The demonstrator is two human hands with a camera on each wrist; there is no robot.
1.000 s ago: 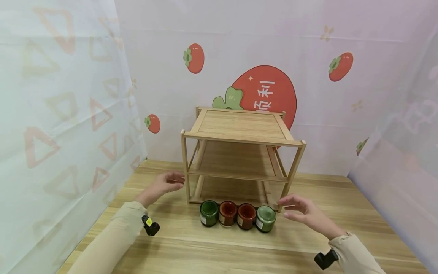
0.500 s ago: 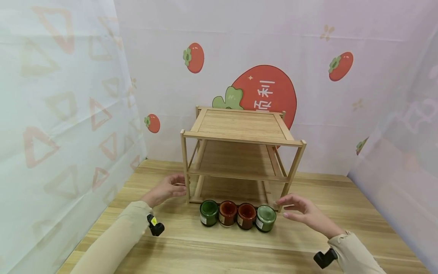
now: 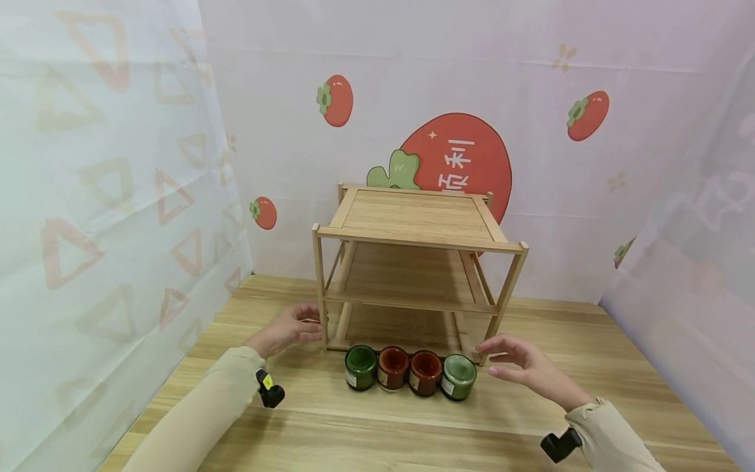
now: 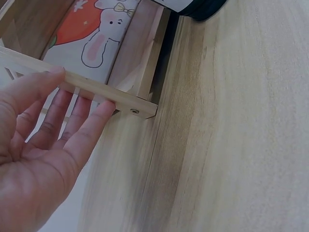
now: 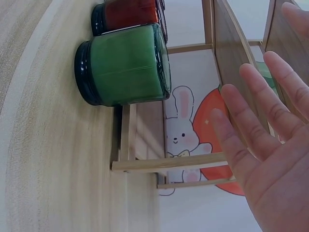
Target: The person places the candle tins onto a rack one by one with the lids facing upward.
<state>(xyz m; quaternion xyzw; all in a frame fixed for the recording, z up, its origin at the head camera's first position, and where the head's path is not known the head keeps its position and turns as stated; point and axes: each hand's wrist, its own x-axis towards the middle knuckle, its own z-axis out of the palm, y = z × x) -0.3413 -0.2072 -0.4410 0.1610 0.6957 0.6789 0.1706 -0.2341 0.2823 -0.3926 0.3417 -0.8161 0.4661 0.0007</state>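
Note:
A small wooden shelf rack (image 3: 413, 216) with stacked tiers stands on the table. My left hand (image 3: 288, 330) is at its front left leg. The left wrist view shows the thumb on one side of that leg (image 4: 129, 103) and fingertips on the other, pinching it low down. Beside the front right leg (image 5: 169, 163), my right hand (image 5: 275, 135) has its fingers spread and extended, gripping nothing. A row of glass candle jars sits along the rack's front: a dark green jar (image 3: 360, 368), two red jars (image 3: 393, 368) and a light green jar (image 3: 458, 377).
The wood-grain table (image 3: 354, 436) extends in front of the jars and on both sides of the rack. A printed white curtain (image 3: 265, 131) hangs close behind, and another curtain (image 3: 118, 262) runs along the left side.
My left hand has moved right, from just beside the front left leg to a pinch on it. The right hand, rack and jars stay in place.

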